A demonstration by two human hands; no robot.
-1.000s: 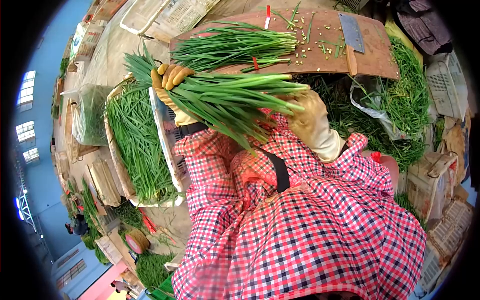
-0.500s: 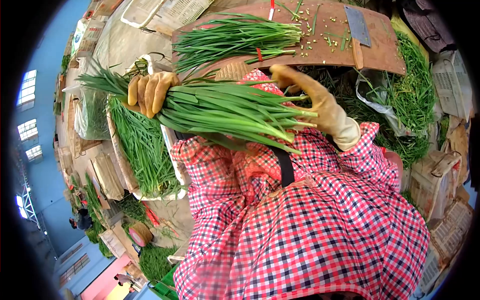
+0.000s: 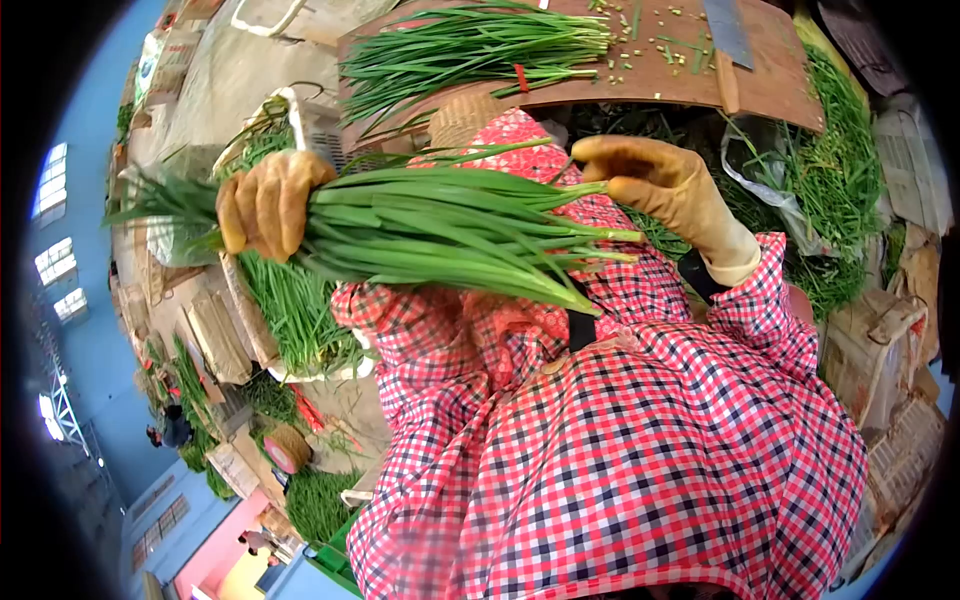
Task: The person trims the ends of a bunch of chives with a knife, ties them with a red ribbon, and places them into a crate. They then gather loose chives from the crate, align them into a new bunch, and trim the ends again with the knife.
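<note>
My left hand (image 3: 272, 205), in a tan rubber glove, is closed around a thick bunch of garlic chives (image 3: 430, 220). The bunch lies sideways across my front, leaf tips trailing to the left and pale stem ends pointing right. My right hand (image 3: 665, 185), in a matching glove, is curved with thumb and fingers apart at those stem ends. One stem tip reaches right up to its thumb. Beyond the hands, another pile of chives (image 3: 470, 50) rests on a brown board (image 3: 640, 85), with a red-banded small bundle (image 3: 545, 78) at its near edge.
A cleaver with a wooden handle (image 3: 727, 80) lies on the board near scattered stem trimmings (image 3: 625, 55). Left of me stands a lined crate of chives (image 3: 300, 310). Loose greens (image 3: 835, 180) heap at the right. A roll of twine (image 3: 288, 448) sits on the floor.
My left hand and the chives have shifted left and slightly down. My right hand has moved a little right, its fingers now curved more clearly beside the stem ends.
</note>
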